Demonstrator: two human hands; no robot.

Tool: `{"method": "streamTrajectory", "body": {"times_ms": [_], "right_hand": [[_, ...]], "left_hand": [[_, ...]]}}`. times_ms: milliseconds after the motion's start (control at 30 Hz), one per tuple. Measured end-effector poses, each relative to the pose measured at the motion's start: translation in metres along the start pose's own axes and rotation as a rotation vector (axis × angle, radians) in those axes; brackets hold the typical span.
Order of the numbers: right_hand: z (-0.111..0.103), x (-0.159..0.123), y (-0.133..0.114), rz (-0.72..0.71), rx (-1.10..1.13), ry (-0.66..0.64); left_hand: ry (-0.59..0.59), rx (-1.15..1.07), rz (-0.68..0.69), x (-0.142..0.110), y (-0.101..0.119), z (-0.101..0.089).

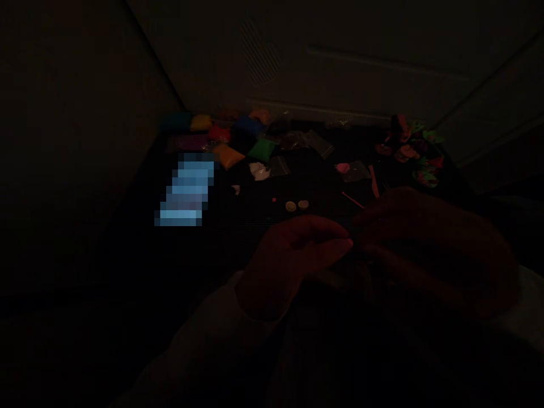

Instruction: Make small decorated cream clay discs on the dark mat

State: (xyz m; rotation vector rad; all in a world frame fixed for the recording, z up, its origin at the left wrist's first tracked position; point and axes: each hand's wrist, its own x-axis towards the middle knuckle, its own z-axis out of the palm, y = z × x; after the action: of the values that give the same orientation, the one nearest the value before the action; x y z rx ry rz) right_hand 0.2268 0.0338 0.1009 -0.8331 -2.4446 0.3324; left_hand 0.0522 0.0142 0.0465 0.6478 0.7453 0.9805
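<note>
In the dim light my left hand (297,249) is closed in a pinch, thumb against fingers, its tips pointing right. Whatever lies between them is too dark to make out. My right hand (442,255) faces it with thumb and fingers curled together, its tips close to the left fingertips; anything they hold is hidden in shadow. Just beyond the hands, two small round pale pieces (296,205) lie side by side on the dark table (238,226). A thin pink stick (352,199) and a flat pink tool (374,181) rest past the right fingers.
A lit, pixelated screen (187,190) lies at the left. Along the back are several coloured packets, among them an orange one (229,156) and a green one (262,149). A white lump (259,170) and a bag with pink material (352,170) lie nearer. Colourful shapes (410,147) crowd the back right.
</note>
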Motion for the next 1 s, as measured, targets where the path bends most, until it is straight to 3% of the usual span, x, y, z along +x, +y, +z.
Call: {"method": "streamTrajectory", "body": {"times_ms": [400,567,800,1000], "right_hand": [[0.001,-0.002,-0.001,0.036,0.012,0.004],[0.007,-0.010,0.000,0.130,0.043,0.122],[0.031,-0.017,0.007,0.272,0.179,0.291],[0.035,-0.015,0.010,0.207,0.131,0.226]], "left_hand": [[0.004,-0.027,0.010,0.001,-0.001,-0.001],[-0.009,-0.196,-0.001,0.006,-0.005,-0.001],[-0.019,-0.440,-0.082,0.013,-0.012,-0.004],[0.007,-0.309,-0.007,0.012,-0.015,-0.003]]}}
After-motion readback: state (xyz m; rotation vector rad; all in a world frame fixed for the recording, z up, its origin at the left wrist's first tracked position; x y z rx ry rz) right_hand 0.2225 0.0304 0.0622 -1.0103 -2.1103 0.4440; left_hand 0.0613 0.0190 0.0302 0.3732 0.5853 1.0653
